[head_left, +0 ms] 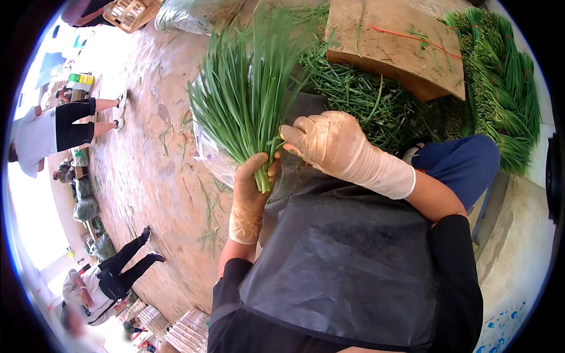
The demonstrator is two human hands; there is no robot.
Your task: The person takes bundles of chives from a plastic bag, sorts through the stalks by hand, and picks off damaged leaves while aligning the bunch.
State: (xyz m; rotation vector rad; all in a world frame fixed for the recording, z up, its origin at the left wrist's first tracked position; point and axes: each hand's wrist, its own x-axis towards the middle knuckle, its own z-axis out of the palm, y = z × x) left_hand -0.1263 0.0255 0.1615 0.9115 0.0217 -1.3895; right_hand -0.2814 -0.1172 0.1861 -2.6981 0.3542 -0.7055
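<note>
A bunch of long green chives [250,100] stands upright in front of the person's dark apron [347,259], its leaves fanning out toward the top. The gloved left hand [250,188] has its grip closed around the bunch's lower end. The gloved right hand [329,144] touches the stems just above, fingers curled against them. Beyond lie a heap of loose chives [365,103], a wooden block [394,44] and bundled chives [500,82] at right.
</note>
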